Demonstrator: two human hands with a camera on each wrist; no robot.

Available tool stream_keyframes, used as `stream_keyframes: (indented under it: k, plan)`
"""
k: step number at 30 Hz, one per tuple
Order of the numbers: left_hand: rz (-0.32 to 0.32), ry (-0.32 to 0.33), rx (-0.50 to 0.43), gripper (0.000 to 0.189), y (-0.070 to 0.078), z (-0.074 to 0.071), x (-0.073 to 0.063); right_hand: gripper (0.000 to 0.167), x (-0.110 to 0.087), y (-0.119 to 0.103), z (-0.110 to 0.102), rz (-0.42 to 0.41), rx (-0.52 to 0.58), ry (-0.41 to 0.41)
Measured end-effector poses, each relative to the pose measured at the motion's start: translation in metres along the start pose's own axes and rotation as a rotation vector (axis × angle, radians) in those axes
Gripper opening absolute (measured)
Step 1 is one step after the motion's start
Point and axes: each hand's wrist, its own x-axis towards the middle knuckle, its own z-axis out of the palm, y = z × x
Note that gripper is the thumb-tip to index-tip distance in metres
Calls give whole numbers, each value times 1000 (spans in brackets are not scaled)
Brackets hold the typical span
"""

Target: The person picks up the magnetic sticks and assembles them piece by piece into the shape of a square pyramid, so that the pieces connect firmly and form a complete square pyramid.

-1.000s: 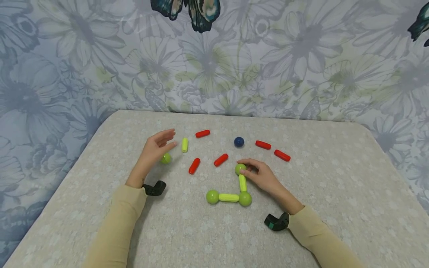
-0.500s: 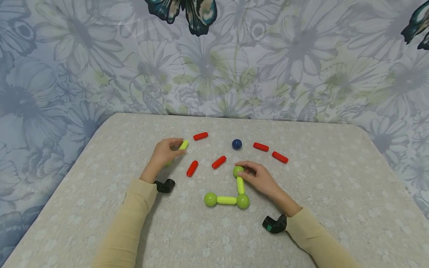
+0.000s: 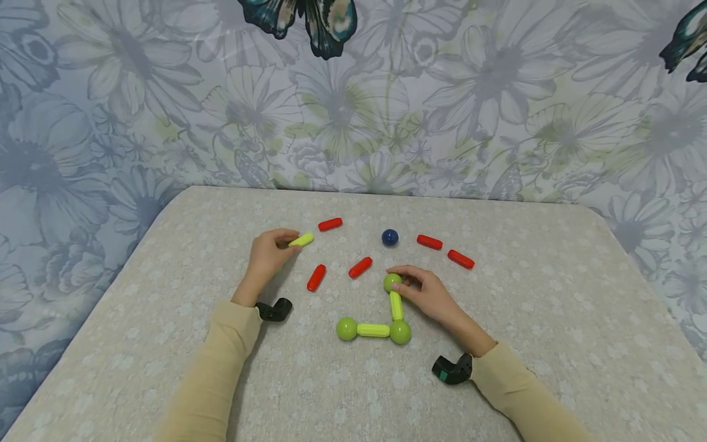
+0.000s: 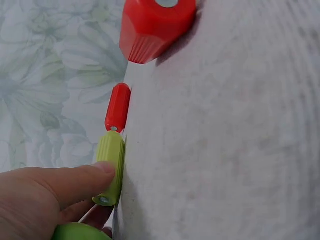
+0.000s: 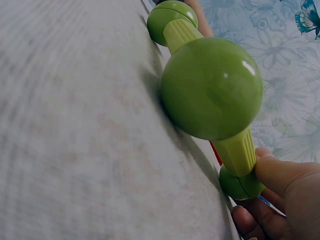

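Observation:
My left hand [image 3: 267, 255] pinches a yellow-green magnetic rod [image 3: 302, 240] between thumb and fingers at the table's left side. The left wrist view shows the thumb along the ribbed rod [image 4: 111, 157], with a silvery magnet at its near end. Below the fingers there, a green ball [image 4: 81, 232] shows in part; the hand hides it in the head view. My right hand [image 3: 432, 298] holds the green ball [image 3: 391, 282] at the far end of an L of two yellow-green rods and three green balls. The corner ball [image 5: 212, 89] looms large in the right wrist view.
Red rods lie scattered over the far half, one [image 3: 330, 224] just beyond the left hand, others [image 3: 316, 278] [image 3: 360, 267] between the hands, and a pair [image 3: 429, 242] at right. A dark blue ball [image 3: 390, 237] sits beyond the right hand. A patterned fabric wall [image 3: 353, 123] backs the table.
My left hand, open over the green ball a second ago, has moved to the yellow-green rod, gripped it and turned it at a slant. The right hand stays on its ball.

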Motion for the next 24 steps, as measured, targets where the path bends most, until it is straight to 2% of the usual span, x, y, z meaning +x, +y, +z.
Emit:
stream_keyframes:
  k: [8,15,20,24]
  plan:
    - [65,34,-47,28,-2,0,-3,28,0,-2,0,-9,1,2]
    - [75,67,-81,28,-5,-5,-6,28,-1,-2,1,-6,9,0]
    - [90,71,-106,27,2,-10,-8,28,-1,-1,1,-6,7,7]
    - [123,49,-162,27,15,-10,-13,28,0,-1,0,-9,3,11]
